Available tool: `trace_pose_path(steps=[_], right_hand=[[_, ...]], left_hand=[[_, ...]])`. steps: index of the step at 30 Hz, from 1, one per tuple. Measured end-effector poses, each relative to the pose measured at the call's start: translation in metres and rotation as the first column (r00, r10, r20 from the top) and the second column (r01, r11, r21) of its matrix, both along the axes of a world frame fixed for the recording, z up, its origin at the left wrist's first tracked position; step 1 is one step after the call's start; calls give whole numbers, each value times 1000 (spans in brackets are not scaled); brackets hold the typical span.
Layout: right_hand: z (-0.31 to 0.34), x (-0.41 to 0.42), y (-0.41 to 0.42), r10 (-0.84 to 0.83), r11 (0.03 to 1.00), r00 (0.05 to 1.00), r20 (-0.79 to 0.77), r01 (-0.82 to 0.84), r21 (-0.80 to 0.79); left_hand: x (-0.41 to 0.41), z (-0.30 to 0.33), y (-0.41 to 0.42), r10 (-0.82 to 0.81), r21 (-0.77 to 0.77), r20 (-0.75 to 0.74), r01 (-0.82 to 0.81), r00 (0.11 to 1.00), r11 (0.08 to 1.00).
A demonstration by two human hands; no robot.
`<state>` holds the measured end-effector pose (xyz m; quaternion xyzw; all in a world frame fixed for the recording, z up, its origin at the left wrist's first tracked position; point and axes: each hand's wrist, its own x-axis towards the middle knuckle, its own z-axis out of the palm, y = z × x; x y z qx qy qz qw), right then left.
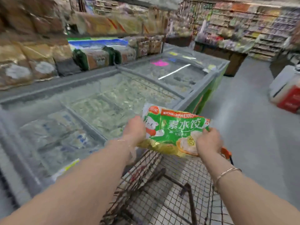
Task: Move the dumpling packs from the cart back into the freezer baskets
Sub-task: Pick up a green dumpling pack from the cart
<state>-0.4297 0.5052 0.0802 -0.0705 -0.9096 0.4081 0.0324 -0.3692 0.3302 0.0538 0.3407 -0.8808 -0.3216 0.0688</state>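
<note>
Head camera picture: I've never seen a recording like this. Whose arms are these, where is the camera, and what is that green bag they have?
There is no machine here. The camera sits on a person's head and looks forward and down, so the two bare arms reaching in from the bottom belong to the wearer. The left hand and the right hand each have a grip on one side of a green dumpling pack, holding it above the front of a wire shopping cart. To the left of the cart stands a long chest freezer; its contents look like pale frozen packs in compartments, though the picture is too blurred to name them. Shop shelves line the background, also blurred. The pack is not yet in the freezer.
</note>
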Motion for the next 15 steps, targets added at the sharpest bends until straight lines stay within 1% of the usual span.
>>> trace_pose_path(steps=[3,7,8,9,12,15], right_hand=[[30,28,-47,111,993,993,-38,-113,-32],[56,92,-121,296,953,953,-68,-299,-39],[58,116,-146,346,936,936,-68,-349,-43],[61,130,-158,365,928,929,-67,-368,-53],[59,205,-221,486,871,871,-69,-489,-46],[53,288,-279,571,819,821,-24,-571,-57]], left_hand=[[53,36,-40,105,-29,-47,-107,993,994],[149,75,-93,219,-120,-12,-218,976,968],[185,83,-109,261,-132,-6,-260,965,957],[200,89,-116,273,-154,3,-270,962,951],[293,92,-162,412,-217,51,-393,910,894],[389,87,-204,519,-273,103,-478,848,835]])
